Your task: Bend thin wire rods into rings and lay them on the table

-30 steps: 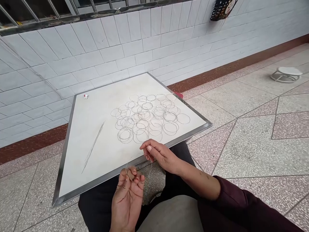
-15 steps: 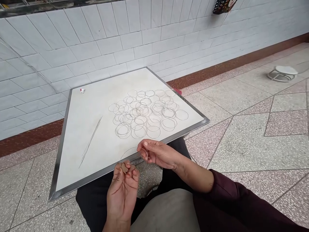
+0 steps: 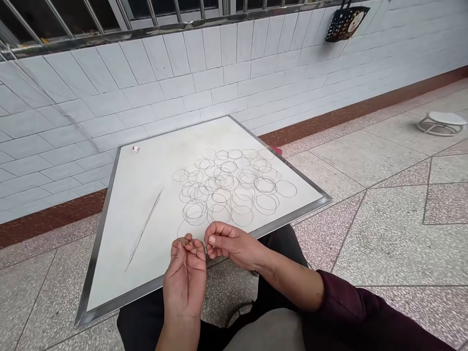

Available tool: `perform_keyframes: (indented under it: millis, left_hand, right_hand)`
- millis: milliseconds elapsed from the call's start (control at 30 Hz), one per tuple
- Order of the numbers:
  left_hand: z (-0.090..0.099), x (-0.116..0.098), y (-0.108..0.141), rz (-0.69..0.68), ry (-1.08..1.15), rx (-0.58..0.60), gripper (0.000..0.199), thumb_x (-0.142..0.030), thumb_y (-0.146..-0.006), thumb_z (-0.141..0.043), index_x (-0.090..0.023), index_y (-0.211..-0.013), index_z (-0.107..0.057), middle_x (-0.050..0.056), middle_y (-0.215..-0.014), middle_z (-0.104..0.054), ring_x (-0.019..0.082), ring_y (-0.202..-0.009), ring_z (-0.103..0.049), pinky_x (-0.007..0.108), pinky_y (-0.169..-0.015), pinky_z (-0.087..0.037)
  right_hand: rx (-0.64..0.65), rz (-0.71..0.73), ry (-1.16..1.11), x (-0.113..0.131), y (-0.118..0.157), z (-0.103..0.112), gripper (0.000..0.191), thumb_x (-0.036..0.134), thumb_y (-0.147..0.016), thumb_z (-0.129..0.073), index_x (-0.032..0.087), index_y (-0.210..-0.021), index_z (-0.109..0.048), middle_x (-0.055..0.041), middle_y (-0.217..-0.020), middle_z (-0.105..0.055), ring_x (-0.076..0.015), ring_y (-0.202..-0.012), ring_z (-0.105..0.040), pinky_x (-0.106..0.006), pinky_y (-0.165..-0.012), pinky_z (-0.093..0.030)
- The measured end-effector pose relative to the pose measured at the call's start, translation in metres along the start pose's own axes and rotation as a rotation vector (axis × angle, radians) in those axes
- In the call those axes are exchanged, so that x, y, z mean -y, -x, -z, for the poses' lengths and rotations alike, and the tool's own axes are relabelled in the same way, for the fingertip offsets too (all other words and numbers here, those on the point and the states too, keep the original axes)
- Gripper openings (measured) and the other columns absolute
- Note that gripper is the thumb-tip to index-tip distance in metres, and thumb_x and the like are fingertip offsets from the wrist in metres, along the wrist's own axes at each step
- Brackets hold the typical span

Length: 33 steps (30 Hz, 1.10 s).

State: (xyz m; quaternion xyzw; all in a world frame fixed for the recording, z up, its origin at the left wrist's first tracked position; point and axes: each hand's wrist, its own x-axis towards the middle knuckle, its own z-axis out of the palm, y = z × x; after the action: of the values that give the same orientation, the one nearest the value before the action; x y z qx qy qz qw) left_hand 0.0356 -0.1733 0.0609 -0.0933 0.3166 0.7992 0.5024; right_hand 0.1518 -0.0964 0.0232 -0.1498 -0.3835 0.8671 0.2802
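My left hand [image 3: 185, 278] is palm up near the table's front edge, its thumb and fingers pinched on a thin wire ring [image 3: 179, 229]. A small brown piece [image 3: 182, 241] shows at those fingertips; what it is I cannot make out. Close beside it, my right hand [image 3: 234, 246] pinches the wire between thumb and fingers. The fingertips of both hands nearly meet, and they partly hide the ring. Beyond them, many thin wire rings [image 3: 265, 185] lie overlapping on the white table [image 3: 175, 141]. Several straight wires [image 3: 145, 228] lie together on the table's left part.
A small white and red object [image 3: 135, 149] sits at the table's far left corner. The table has a grey metal rim [image 3: 97, 239] and stands by a white tiled wall. A low round stool [image 3: 441, 123] is on the floor at right; a dark patterned bag [image 3: 345, 23] hangs above.
My right hand has come closer to my left, bringing its fingertips and the wire beside the left fingers. The view has tilted up, showing more of the barred window.
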Motion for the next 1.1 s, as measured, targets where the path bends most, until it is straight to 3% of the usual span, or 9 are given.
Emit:
perform_keyframes:
  millis: [200, 367, 533, 667, 900, 1100]
  left_hand:
    - [-0.007, 0.001, -0.044, -0.107, -0.102, 0.078, 0.027, 0.0, -0.093, -0.047, -0.015, -0.075, -0.061, 0.002, -0.081, -0.062, 0.006, -0.07, -0.061, 0.024, -0.084, -0.057]
    - [-0.022, 0.009, -0.092, -0.164, -0.204, 0.209, 0.015, -0.01, -0.083, -0.07, -0.018, -0.073, -0.061, 0.0, -0.082, -0.063, 0.009, -0.073, -0.061, 0.029, -0.09, -0.055]
    - [-0.044, 0.016, -0.14, -0.211, -0.322, 0.358, 0.02, -0.021, -0.074, -0.082, -0.019, -0.075, -0.062, 0.0, -0.087, -0.063, 0.01, -0.075, -0.06, 0.031, -0.087, -0.054]
    - [-0.057, 0.023, -0.171, -0.268, -0.414, 0.473, 0.02, -0.028, -0.076, -0.081, -0.02, -0.076, -0.063, 0.0, -0.091, -0.061, 0.01, -0.075, -0.058, 0.031, -0.085, -0.053]
    - [-0.056, 0.035, -0.193, -0.366, -0.58, 0.626, 0.014, -0.033, -0.084, -0.074, -0.02, -0.081, -0.069, 0.001, -0.092, -0.06, 0.012, -0.078, -0.059, 0.032, -0.086, -0.052]
    - [-0.049, 0.03, -0.196, -0.395, -0.584, 0.606, 0.012, -0.033, -0.085, -0.072, -0.022, -0.083, -0.069, 0.002, -0.097, -0.061, 0.013, -0.082, -0.059, 0.033, -0.089, -0.053]
  right_hand:
    - [-0.073, 0.057, -0.002, 0.004, -0.032, 0.009, 0.032, 0.043, -0.076, -0.083, 0.019, -0.086, -0.064, 0.0022, -0.079, -0.062, -0.0102, -0.073, -0.057, -0.027, -0.075, -0.046]
    - [-0.169, 0.162, 0.103, 0.016, -0.062, 0.023, 0.033, 0.039, -0.073, -0.084, 0.021, -0.093, -0.064, 0.0021, -0.088, -0.06, -0.0105, -0.078, -0.057, -0.026, -0.073, -0.046]
    - [-0.368, 0.276, 0.22, 0.037, -0.085, 0.048, 0.044, 0.047, -0.074, -0.081, 0.023, -0.099, -0.054, 0.0028, -0.088, -0.059, -0.0119, -0.076, -0.058, -0.029, -0.071, -0.047]
    - [-0.425, 0.202, 0.247, 0.051, -0.093, 0.062, 0.041, 0.055, -0.082, -0.071, 0.021, -0.097, -0.054, -0.0013, -0.095, -0.062, -0.0129, -0.082, -0.058, -0.03, -0.075, -0.049]
    - [-0.428, 0.071, 0.3, 0.056, -0.113, 0.076, 0.036, 0.055, -0.088, -0.063, 0.02, -0.088, -0.055, -0.0008, -0.086, -0.061, -0.0121, -0.075, -0.057, -0.028, -0.068, -0.048]
    - [-0.464, 0.091, 0.417, 0.051, -0.126, 0.086, 0.029, 0.048, -0.09, -0.064, 0.022, -0.091, -0.052, 0.0007, -0.086, -0.061, -0.0131, -0.075, -0.057, -0.027, -0.065, -0.046]
